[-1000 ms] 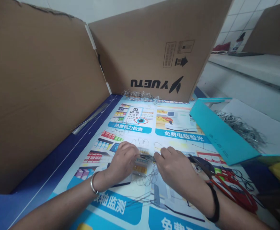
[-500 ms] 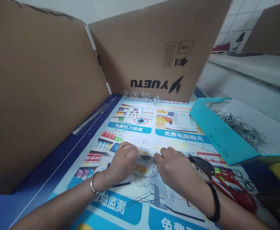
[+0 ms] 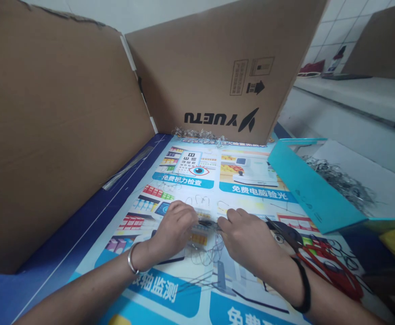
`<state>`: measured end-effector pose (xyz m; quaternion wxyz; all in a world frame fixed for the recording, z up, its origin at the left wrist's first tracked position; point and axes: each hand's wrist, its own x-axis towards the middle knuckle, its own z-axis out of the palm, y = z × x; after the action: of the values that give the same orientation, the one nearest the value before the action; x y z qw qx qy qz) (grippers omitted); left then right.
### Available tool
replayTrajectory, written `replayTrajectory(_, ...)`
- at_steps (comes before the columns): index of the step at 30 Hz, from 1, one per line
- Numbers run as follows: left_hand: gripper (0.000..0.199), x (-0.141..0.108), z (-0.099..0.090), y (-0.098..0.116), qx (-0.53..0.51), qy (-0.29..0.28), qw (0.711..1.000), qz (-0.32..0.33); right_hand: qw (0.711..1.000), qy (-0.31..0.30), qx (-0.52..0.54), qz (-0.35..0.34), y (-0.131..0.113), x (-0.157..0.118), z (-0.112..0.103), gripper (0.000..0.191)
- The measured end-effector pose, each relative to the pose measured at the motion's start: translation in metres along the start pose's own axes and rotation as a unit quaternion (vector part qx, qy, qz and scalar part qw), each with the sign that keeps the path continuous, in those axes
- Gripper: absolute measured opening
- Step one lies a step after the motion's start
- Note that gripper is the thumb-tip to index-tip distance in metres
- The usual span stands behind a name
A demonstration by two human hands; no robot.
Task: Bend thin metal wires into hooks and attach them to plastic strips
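Between my two hands a small bundle of thin wires is stretched, a little above the printed sheet. My left hand, with a silver bangle at the wrist, is closed on the bundle's left end. The right end is pinched by my right hand, which has a black band at the wrist. Loops of thin wire hang or lie just below the bundle. Several straight wire pieces lie nearer to me. My fingertips are partly hidden behind the hands.
Red-handled scissors lie at the right among dark loops. A turquoise box behind them holds a heap of tangled wire. Cardboard panels stand at the left and back. Wire scraps line the back panel's foot.
Almost nothing differs. Both hands stay in place on the wire bundle, with only a very slight shift of the fingers.
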<state>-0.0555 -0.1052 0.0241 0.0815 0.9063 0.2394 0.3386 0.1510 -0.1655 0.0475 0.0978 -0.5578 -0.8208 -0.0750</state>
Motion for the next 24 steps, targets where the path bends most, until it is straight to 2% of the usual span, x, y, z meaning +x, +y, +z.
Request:
replayTrajectory(10,0.022,0.003,-0.002,-0.004,-0.028,-0.005,0.999,-0.016,1.0,0.006,0.0,-0.001,0.004,0.003,0.001,0.009)
replayTrajectory(20,0.017,0.005,-0.007,-0.011,-0.068,-0.009,0.997,0.029,1.0,-0.009,0.02,0.009,0.006,0.003,-0.002,0.011)
replayTrajectory(24,0.015,0.007,-0.01,-0.011,-0.075,-0.015,0.997,0.026,1.0,-0.016,0.023,0.011,0.006,0.003,-0.003,0.011)
